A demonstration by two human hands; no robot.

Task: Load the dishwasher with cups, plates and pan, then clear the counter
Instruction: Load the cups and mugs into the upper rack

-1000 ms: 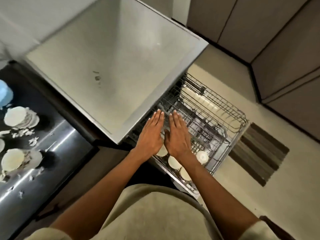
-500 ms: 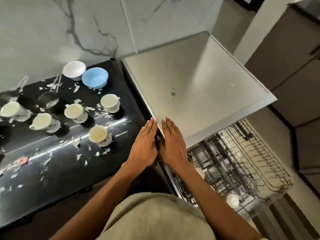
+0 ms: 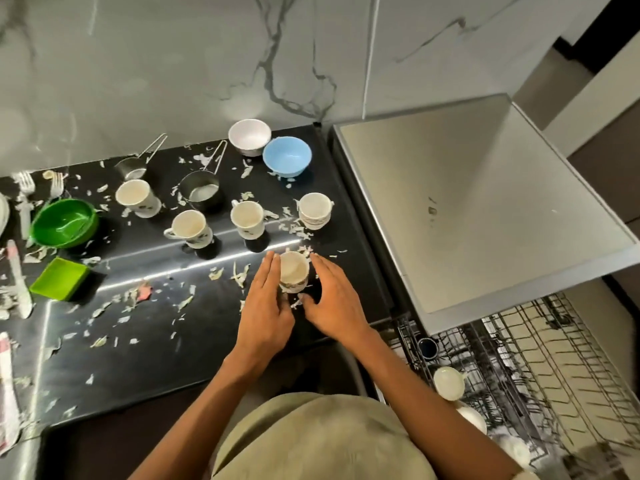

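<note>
On my feed I see a white bowl [image 3: 249, 136] and a blue bowl [image 3: 286, 160] touching each other near the marble wall [image 3: 156, 71]. At the left sit a green bowl [image 3: 63, 222] and, nearer me, a green square dish [image 3: 59, 278]. Forks [image 3: 24, 188] lie at the far left. Pale scraps [image 3: 240, 275] litter the dark surface.

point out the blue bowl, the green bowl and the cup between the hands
blue bowl [image 3: 286, 156]: head view, on its inner bottom
green bowl [image 3: 64, 221]: head view, on its inside
cup between the hands [image 3: 293, 268]: head view, on its inner wall
</note>
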